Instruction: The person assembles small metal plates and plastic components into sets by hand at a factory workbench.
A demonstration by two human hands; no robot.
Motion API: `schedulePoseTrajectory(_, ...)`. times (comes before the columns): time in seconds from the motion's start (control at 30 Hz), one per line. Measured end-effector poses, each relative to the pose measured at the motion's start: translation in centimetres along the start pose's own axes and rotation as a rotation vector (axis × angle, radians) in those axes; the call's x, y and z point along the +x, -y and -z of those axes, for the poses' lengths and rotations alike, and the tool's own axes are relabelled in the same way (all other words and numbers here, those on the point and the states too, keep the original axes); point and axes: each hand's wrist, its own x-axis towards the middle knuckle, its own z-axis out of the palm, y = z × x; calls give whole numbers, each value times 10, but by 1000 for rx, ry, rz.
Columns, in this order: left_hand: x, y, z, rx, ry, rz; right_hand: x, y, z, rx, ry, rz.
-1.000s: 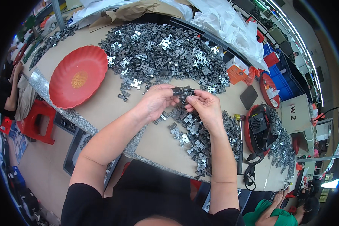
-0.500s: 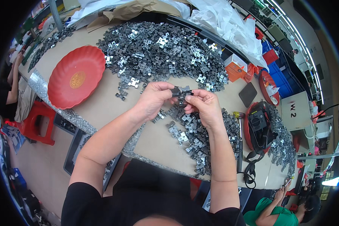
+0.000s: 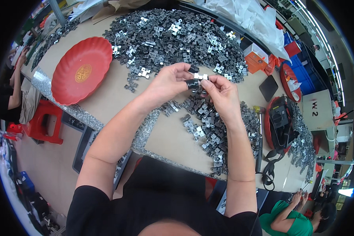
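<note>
Over beige tabletop [image 3: 165, 141], inside near edge, pinching lobed silver metal piece [image 3: 201, 76] between left hand [image 3: 166, 83] and right hand [image 3: 225, 96], likely light, stiff, best edge-held.

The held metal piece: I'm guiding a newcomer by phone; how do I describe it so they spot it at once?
On the table, find the big heap of metal pieces. In front of it are the left hand and right hand. The metal piece is the bright one between them, held up while its neighbours lie heaped.
</note>
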Motion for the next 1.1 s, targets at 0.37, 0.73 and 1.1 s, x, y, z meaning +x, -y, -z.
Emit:
schedulePoseTrajectory(0.37,-6,6,4,128,75,-43,-4,-10,-7,-96,-75,75)
schedulePoseTrajectory(0.73,7,4,40,1071,-160,-227,-5,5,66,-635,313,-149)
schedulePoseTrajectory(1.1,7,-7,30,965,-35,9,18,-19,87,-815,-151,11)
